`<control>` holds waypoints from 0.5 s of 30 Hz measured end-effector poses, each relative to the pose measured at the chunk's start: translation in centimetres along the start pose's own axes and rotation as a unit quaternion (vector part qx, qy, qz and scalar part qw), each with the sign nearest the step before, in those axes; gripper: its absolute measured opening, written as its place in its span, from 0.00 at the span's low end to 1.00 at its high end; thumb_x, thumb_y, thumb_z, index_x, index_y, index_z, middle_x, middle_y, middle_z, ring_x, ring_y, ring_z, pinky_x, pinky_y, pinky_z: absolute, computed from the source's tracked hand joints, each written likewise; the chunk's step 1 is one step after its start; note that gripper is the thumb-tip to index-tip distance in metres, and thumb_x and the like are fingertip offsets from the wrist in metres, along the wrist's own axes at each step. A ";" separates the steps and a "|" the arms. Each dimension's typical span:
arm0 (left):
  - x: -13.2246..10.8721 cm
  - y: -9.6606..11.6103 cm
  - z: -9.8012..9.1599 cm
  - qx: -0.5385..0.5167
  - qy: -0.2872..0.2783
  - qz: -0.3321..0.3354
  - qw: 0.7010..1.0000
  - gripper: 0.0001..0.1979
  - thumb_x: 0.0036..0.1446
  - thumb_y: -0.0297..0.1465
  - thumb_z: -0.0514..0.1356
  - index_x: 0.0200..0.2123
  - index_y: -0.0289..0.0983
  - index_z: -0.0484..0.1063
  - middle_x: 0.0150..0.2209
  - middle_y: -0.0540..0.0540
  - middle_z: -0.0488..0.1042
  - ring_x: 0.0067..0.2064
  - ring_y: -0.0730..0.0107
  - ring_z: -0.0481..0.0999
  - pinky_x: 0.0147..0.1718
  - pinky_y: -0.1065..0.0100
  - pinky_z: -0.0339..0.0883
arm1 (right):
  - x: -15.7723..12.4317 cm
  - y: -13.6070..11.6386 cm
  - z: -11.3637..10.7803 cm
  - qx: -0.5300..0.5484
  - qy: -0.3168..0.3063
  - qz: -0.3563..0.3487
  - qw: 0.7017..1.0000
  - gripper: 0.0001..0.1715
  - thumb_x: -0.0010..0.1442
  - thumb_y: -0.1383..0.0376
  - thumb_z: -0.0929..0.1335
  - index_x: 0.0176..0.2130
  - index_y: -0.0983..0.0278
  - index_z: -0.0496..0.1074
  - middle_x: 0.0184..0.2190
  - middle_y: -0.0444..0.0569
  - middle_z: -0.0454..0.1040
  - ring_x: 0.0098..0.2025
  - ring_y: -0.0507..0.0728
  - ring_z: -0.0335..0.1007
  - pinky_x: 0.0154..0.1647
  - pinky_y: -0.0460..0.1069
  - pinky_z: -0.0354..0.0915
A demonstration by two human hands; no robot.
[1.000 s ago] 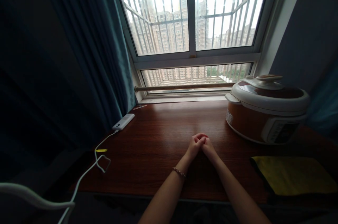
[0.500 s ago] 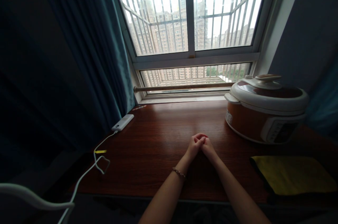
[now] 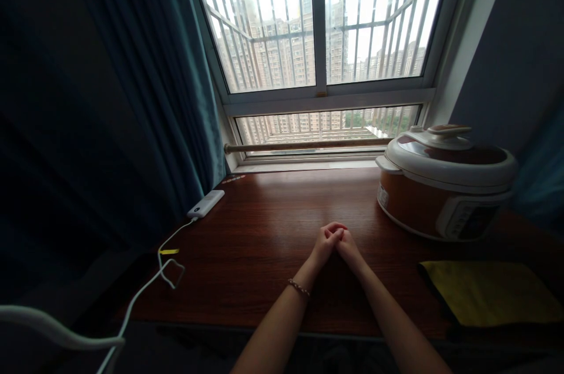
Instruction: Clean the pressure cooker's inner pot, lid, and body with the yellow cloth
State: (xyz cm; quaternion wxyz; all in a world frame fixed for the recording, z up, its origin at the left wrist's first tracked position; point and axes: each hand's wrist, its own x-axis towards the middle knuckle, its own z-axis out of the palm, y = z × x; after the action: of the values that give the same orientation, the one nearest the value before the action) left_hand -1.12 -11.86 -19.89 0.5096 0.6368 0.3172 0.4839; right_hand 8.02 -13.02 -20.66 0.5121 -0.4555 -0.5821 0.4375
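Observation:
My left hand [image 3: 325,242] and my right hand [image 3: 348,245] are clasped together at the middle of the dark red wooden table [image 3: 247,256]. Their fingers are folded in against each other, and no object shows between them. A beaded bracelet [image 3: 298,287] circles my left wrist. To the right of my right hand lies a folded yellow-green cloth [image 3: 489,292] with a dark edge. Behind the cloth stands an electric cooker [image 3: 414,204], orange-brown and white, with its lid on.
On the table's left side, a white power bank [image 3: 206,204] has a white cable [image 3: 145,292] plugged in, with a yellow tag [image 3: 169,252] on it. A blue curtain [image 3: 176,98] hangs at the left. Beyond the table is a barred window [image 3: 321,22] with a horizontal rail [image 3: 308,145].

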 end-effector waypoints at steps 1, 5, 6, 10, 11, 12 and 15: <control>0.0 0.0 0.0 0.001 0.000 0.000 1.000 0.14 0.51 0.38 0.57 0.33 0.32 0.74 0.31 0.44 0.74 0.35 0.65 0.72 0.37 0.67 0.64 | 0.0 0.0 0.0 -0.001 0.001 -0.001 1.000 0.26 0.49 0.46 0.65 0.26 0.68 0.71 0.24 0.52 0.73 0.29 0.58 0.70 0.29 0.49 0.64; 0.0 0.1 0.0 0.011 -0.001 0.003 1.000 0.14 0.51 0.38 0.57 0.33 0.32 0.74 0.32 0.44 0.74 0.36 0.64 0.72 0.38 0.66 0.65 | -0.1 0.0 -0.1 -0.008 0.002 -0.008 1.000 0.27 0.49 0.46 0.65 0.27 0.68 0.71 0.24 0.52 0.74 0.29 0.58 0.71 0.28 0.49 0.65; 0.0 0.1 0.0 0.014 -0.002 0.004 1.000 0.14 0.51 0.38 0.57 0.33 0.33 0.74 0.32 0.43 0.74 0.36 0.64 0.72 0.38 0.66 0.65 | -0.1 0.0 -0.1 -0.011 0.002 -0.011 1.000 0.27 0.50 0.46 0.65 0.27 0.68 0.71 0.24 0.52 0.74 0.29 0.58 0.71 0.28 0.49 0.65; 0.0 -0.2 0.0 0.035 0.002 0.009 0.999 0.15 0.53 0.38 0.56 0.36 0.33 0.73 0.34 0.43 0.75 0.37 0.64 0.73 0.38 0.66 0.65 | -0.1 -0.5 -0.1 -0.027 0.000 -0.032 0.999 0.25 0.52 0.48 0.64 0.27 0.67 0.71 0.25 0.52 0.74 0.30 0.58 0.70 0.31 0.49 0.65; 0.0 -0.3 0.0 0.042 0.007 0.011 0.999 0.16 0.53 0.39 0.55 0.39 0.33 0.71 0.35 0.43 0.75 0.37 0.64 0.73 0.39 0.66 0.65 | 0.0 -0.6 -0.1 -0.032 -0.001 -0.039 0.999 0.24 0.52 0.48 0.64 0.26 0.67 0.71 0.25 0.52 0.74 0.31 0.58 0.70 0.32 0.49 0.65; 0.0 -0.4 0.0 0.050 0.012 0.014 0.999 0.17 0.54 0.39 0.55 0.42 0.33 0.70 0.36 0.43 0.75 0.38 0.64 0.74 0.39 0.66 0.65 | 0.0 -0.8 -0.1 -0.039 0.000 -0.046 0.998 0.23 0.52 0.49 0.64 0.27 0.66 0.71 0.26 0.52 0.74 0.32 0.58 0.70 0.33 0.49 0.65; -0.2 -0.4 -0.1 0.083 0.026 0.022 0.996 0.22 0.56 0.41 0.53 0.51 0.36 0.62 0.38 0.44 0.75 0.40 0.65 0.74 0.41 0.65 0.64 | -0.6 -1.3 -0.8 -0.058 0.009 -0.056 0.997 0.20 0.54 0.51 0.63 0.31 0.65 0.72 0.29 0.52 0.75 0.33 0.58 0.70 0.36 0.50 0.65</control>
State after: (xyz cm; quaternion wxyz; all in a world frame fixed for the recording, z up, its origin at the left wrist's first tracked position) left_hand -1.22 -11.95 -20.33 0.4359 0.6713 0.3548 0.4833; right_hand 8.71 -13.83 -19.41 0.5137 -0.4552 -0.6266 0.3690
